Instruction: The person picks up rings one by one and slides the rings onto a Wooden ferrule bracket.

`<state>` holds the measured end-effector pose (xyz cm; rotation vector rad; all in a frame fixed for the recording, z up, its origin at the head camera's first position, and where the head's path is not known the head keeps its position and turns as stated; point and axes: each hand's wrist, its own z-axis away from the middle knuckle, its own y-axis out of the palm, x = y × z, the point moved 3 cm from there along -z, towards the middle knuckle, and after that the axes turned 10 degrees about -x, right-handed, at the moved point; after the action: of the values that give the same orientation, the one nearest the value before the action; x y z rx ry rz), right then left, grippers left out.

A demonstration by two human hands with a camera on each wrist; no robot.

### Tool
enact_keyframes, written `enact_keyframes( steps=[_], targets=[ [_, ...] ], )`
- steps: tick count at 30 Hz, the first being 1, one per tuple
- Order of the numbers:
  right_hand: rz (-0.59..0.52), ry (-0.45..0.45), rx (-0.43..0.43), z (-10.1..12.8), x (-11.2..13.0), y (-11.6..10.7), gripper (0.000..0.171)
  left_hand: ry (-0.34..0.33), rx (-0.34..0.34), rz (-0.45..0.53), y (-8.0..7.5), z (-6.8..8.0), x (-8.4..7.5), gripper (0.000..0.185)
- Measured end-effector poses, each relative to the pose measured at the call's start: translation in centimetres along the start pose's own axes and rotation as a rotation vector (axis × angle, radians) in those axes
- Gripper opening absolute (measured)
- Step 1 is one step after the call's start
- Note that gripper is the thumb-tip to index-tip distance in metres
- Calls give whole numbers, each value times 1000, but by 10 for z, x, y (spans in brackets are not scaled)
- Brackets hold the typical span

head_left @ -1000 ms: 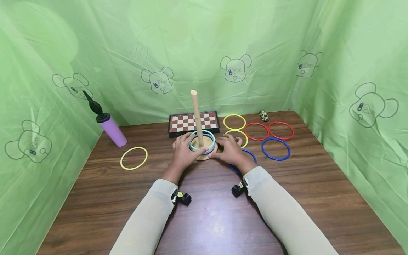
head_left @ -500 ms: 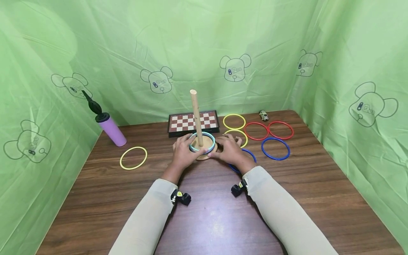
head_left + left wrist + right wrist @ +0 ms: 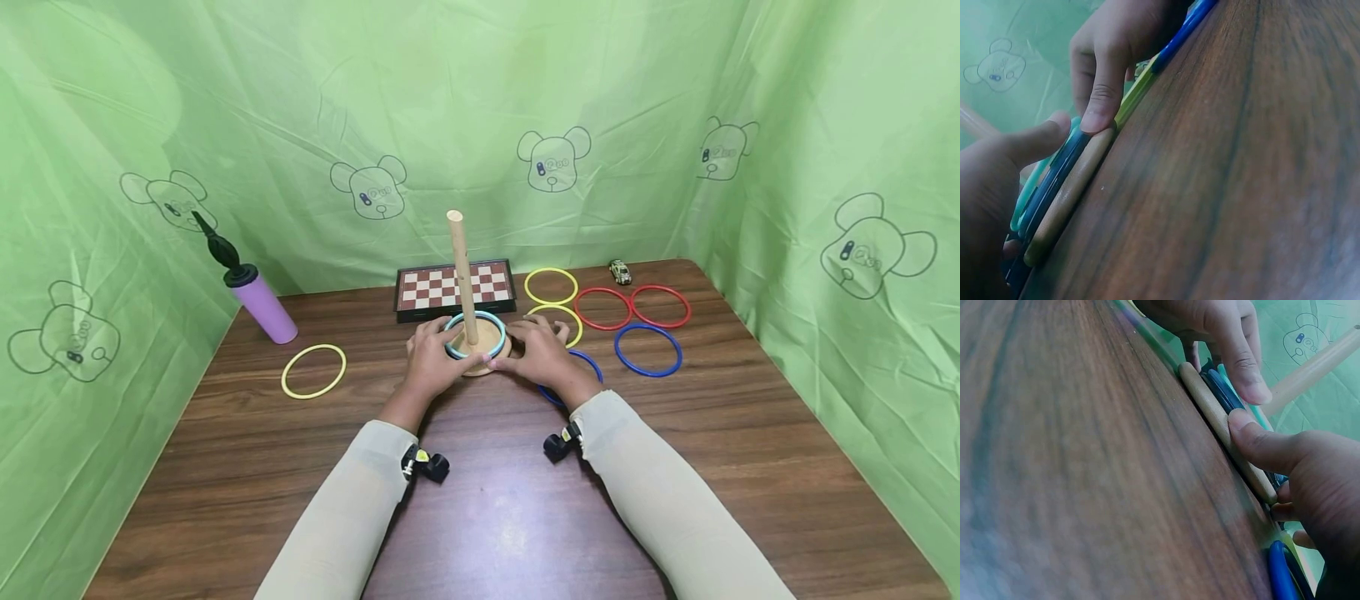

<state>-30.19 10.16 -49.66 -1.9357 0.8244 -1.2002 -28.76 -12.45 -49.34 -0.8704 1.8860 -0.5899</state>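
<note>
Clearly, wrist views only: lower ring [image 3: 1051, 182].

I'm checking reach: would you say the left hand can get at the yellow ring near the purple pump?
Probably yes: nothing visible blocks the left hand from that yellow ring, though that hand is busy at the wooden stand.

Left grip [image 3: 437, 354]: bare, back turned upward, fingers bent ahead of a thumb [image 3: 1047, 134] directed inward. Right grip [image 3: 542, 352]: bare, placed level with the left and roughly mirrored, fingers bent forward, thumb [image 3: 1263, 445] likewise directed inward. Thumb tips: set just beside each other, midway between the grips. Left wrist [image 3: 400, 408], right wrist [image 3: 583, 387]: positioned behind the grips. Left arm [image 3: 330, 508], right arm [image 3: 675, 500]: pale-sleeved, extended, splayed outward behind.
</note>
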Motion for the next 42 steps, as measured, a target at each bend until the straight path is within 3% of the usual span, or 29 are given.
enact_keyframes(
  steps=[26, 36, 42],
  targets=[
    [-13, 0, -8, 1, 2, -2, 84, -19, -13, 5, -4, 1, 0, 87],
    [-3, 5, 3, 0, 5, -1, 87, -15, -89, 17, -16, 2, 3, 92],
    [-8, 14, -1, 0, 2, -1, 87, -19, -125, -37, -29, 5, 14, 93]
  ],
)
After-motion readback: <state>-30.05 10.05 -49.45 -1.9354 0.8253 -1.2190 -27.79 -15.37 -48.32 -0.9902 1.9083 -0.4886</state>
